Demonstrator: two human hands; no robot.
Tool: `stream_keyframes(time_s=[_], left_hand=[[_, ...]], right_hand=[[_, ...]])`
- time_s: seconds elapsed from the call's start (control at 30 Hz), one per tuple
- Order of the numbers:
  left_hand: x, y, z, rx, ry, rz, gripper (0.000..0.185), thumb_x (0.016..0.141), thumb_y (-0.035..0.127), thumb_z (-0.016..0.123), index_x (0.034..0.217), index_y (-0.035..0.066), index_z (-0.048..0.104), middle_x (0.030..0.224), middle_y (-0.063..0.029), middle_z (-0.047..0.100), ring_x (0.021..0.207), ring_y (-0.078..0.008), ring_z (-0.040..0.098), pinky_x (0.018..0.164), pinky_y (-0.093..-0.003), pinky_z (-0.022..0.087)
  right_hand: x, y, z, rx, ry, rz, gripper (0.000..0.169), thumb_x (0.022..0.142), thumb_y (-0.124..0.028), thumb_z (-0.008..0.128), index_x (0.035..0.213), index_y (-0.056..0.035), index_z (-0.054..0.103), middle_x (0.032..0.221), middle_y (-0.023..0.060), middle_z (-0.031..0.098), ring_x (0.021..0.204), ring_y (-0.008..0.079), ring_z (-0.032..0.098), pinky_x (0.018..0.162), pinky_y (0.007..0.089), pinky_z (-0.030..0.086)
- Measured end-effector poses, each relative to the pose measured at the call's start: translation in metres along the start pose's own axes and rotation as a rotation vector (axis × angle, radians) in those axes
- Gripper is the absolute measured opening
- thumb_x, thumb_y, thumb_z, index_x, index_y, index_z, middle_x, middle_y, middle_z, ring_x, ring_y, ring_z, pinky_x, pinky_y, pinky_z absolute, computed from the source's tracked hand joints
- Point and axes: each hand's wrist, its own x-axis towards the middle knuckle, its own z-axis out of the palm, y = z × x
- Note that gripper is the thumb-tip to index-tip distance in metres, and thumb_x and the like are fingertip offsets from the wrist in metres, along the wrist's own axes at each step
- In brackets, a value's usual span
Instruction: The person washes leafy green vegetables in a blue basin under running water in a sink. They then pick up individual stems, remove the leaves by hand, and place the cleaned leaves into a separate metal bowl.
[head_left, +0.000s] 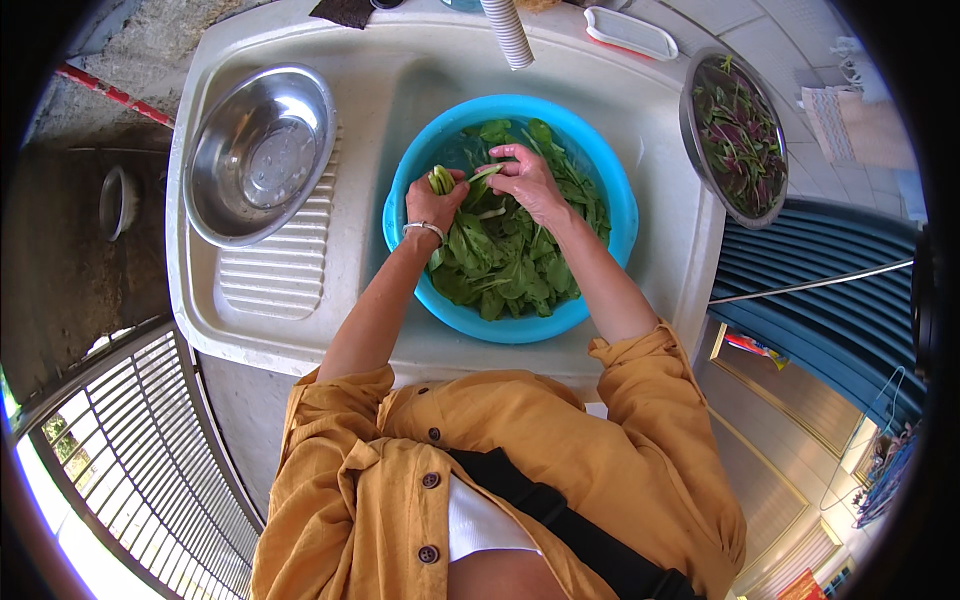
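Observation:
Leafy greens (517, 262) lie in water in a blue plastic basin (510, 331), which stands in the sink bowl. Over the basin's left part, my left hand (435, 201) is closed around a bunch of green stems (440, 180), their cut ends up and the leaves hanging down. My right hand (529, 184) is just right of it, thumb and fingers pinching a single pale green stem (484, 174). Both hands are above the water, and a bracelet is on the left wrist.
A steel bowl (259, 154) rests on the ribbed drainboard (274, 277) at left. Another bowl with purple-green leaves (739, 142) sits on the sink's right edge. A grey corrugated hose (508, 34) hangs behind the basin, with a white-handled brush (630, 34) on the back rim.

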Motion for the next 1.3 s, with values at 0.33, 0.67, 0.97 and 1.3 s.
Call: stream_keyframes(time_s=[0.33,0.67,0.97,1.3], left_hand=[[-0.024,0.034,-0.002,0.163,0.06,0.199,0.031,0.074,0.017,0.069,0.104,0.01,0.066,0.082,-0.01,0.067,0.073,-0.0163,0.063,0.071,-0.0297,0.049],[-0.037,0.069,-0.006,-0.156,-0.099,0.192,0.028,0.08,0.01,0.067,0.107,0.001,0.063,0.093,-0.0058,0.067,0.082,-0.0081,0.061,0.073,-0.0238,0.049],[-0.045,0.074,-0.013,-0.403,-0.157,0.086,0.02,0.085,0.012,0.064,0.102,0.003,0.064,0.094,-0.0028,0.066,0.082,-0.0065,0.056,0.073,-0.0212,0.046],[-0.046,0.089,-0.022,-0.56,-0.186,0.124,0.019,0.086,0.014,0.062,0.101,0.002,0.064,0.101,-0.0049,0.065,0.093,-0.0113,0.056,0.084,-0.0257,0.044]], right_hand=[[0.004,0.004,0.02,-0.626,0.126,-0.286,0.027,0.074,0.002,0.062,0.1,0.0005,0.057,0.077,0.0077,0.061,0.071,0.0124,0.058,0.065,0.0261,0.048],[-0.042,-0.057,0.017,0.055,-0.055,-0.251,0.03,0.083,0.003,0.057,0.112,0.0045,0.048,0.094,0.0159,0.062,0.085,0.018,0.062,0.075,0.0287,0.053],[-0.049,-0.04,0.026,-0.163,0.111,-0.442,0.015,0.083,-0.007,0.063,0.098,-0.0024,0.064,0.091,0.0043,0.064,0.078,0.0094,0.059,0.066,0.0235,0.049],[-0.054,-0.041,0.027,-0.213,0.029,-0.341,0.026,0.087,-0.011,0.06,0.111,-0.0005,0.056,0.098,0.0057,0.062,0.087,0.0108,0.057,0.079,0.0269,0.047]])
